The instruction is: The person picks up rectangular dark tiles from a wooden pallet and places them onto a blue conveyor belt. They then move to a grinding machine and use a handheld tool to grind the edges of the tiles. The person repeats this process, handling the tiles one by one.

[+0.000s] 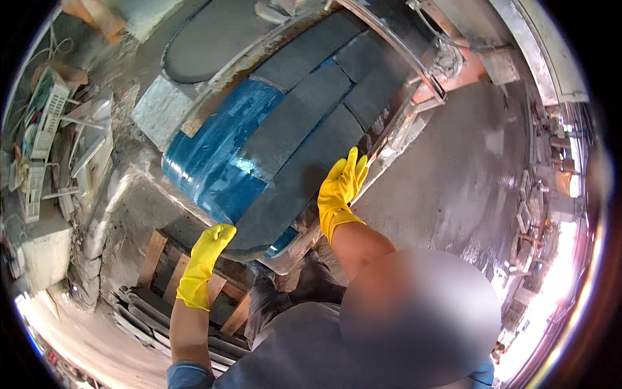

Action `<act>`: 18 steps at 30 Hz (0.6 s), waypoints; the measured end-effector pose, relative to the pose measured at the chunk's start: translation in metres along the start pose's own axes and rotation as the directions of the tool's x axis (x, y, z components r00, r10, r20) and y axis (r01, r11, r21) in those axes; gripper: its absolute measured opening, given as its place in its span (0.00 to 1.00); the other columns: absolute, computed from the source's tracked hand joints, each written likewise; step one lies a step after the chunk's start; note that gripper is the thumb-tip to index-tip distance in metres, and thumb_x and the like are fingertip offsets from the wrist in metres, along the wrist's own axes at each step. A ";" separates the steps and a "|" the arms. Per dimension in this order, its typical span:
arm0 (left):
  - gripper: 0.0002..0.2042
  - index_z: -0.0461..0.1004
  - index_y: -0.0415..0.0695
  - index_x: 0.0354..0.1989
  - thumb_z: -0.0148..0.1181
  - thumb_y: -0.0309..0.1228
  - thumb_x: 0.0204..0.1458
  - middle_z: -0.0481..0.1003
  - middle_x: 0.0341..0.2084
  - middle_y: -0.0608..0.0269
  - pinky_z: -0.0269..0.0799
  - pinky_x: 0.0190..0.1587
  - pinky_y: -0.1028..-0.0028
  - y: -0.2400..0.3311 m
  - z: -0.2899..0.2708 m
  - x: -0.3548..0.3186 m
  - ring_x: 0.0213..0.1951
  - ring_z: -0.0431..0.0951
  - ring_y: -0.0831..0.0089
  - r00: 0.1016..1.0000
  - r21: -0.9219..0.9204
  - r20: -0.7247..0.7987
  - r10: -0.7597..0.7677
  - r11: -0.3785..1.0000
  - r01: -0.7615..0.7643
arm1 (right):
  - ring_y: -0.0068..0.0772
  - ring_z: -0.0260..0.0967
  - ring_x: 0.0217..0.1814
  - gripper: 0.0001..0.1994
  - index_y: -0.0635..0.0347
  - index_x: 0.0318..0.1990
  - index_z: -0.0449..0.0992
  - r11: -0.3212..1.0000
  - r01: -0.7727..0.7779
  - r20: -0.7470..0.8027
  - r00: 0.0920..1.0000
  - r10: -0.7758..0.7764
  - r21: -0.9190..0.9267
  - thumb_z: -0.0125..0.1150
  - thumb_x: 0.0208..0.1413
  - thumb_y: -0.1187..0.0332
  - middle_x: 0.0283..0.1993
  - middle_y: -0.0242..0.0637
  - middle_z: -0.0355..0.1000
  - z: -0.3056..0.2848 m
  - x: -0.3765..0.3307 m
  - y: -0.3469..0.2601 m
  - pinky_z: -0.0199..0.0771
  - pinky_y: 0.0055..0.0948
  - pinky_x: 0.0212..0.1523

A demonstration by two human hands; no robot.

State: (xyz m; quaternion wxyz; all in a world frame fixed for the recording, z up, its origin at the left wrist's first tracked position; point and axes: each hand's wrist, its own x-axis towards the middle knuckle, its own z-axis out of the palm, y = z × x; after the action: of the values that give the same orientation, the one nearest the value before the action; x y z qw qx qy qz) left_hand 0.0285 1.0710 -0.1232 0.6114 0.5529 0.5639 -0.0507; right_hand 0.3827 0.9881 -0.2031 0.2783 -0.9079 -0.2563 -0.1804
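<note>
dark slab [295, 188] laid lower-left to upper-right on blue drum [217, 152]; matte, curved | left hand [202, 264], right hand [341, 188] pressed flat, fingers open

Glossy blue drum [214, 152], matt grey slabs [295, 123]

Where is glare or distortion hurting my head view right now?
Head view: strong overexposure at the lower right rim; a wet sheen on the blue drum; fisheye bends the edges; a blurred patch covers the lower middle. Both gloved hands, left and right, are sharp on the dark slab.
</note>
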 end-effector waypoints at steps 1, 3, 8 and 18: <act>0.24 0.81 0.37 0.55 0.64 0.48 0.65 0.83 0.41 0.64 0.76 0.48 0.73 -0.026 -0.001 0.003 0.42 0.79 0.77 1.000 -0.092 -0.013 0.014 0.996 -0.015 | 0.64 0.58 0.79 0.24 0.47 0.73 0.71 1.000 0.011 -0.012 1.000 -0.011 0.004 0.58 0.71 0.67 0.76 0.58 0.64 0.001 0.001 0.002 0.55 0.49 0.80; 0.21 0.81 0.39 0.56 0.61 0.45 0.68 0.82 0.46 0.62 0.83 0.47 0.67 -0.021 0.005 -0.010 0.41 0.82 0.73 0.998 -0.373 0.023 -0.066 0.925 0.070 | 0.65 0.58 0.79 0.24 0.50 0.73 0.70 1.000 0.010 -0.009 1.000 -0.010 -0.009 0.57 0.71 0.66 0.76 0.59 0.64 0.004 0.002 0.009 0.55 0.50 0.79; 0.21 0.76 0.43 0.63 0.58 0.44 0.71 0.82 0.48 0.53 0.86 0.45 0.64 -0.129 0.032 -0.018 0.41 0.85 0.63 0.980 -0.804 -0.191 -0.059 0.582 -0.122 | 0.70 0.56 0.79 0.24 0.59 0.72 0.71 1.000 -0.004 0.111 0.994 0.002 0.015 0.50 0.73 0.62 0.78 0.63 0.58 0.003 0.014 0.008 0.53 0.55 0.80; 0.22 0.81 0.38 0.54 0.60 0.46 0.66 0.84 0.47 0.50 0.77 0.52 0.62 -0.270 0.224 -0.193 0.48 0.84 0.59 0.777 -0.719 -0.445 -0.445 0.695 -0.013 | 0.62 0.56 0.79 0.31 0.70 0.73 0.63 0.422 0.783 0.776 0.583 -0.240 -0.458 0.57 0.70 0.57 0.77 0.58 0.58 -0.113 0.019 -0.064 0.59 0.64 0.75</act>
State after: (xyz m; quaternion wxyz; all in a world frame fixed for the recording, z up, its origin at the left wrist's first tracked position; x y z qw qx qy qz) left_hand -0.0842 0.6943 -0.2018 0.5538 0.1987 0.7658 0.2596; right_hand 0.3410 0.9732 -0.0796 -0.3106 -0.8011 -0.5090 -0.0526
